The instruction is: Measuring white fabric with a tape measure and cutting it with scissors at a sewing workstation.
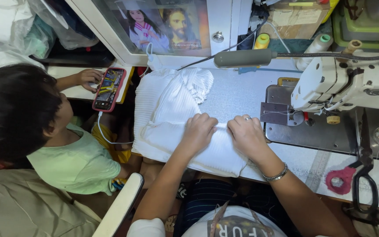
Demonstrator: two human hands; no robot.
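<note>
Your left hand (199, 131) and right hand (247, 134) sit side by side, fingers curled shut and pinching a fold of the white cloth (172, 118), which lies on the table (237, 94) left of the sewing machine (352, 81). Scissors (365, 175) lie near right (a second person holds a phone (109, 89) at far left).
</note>
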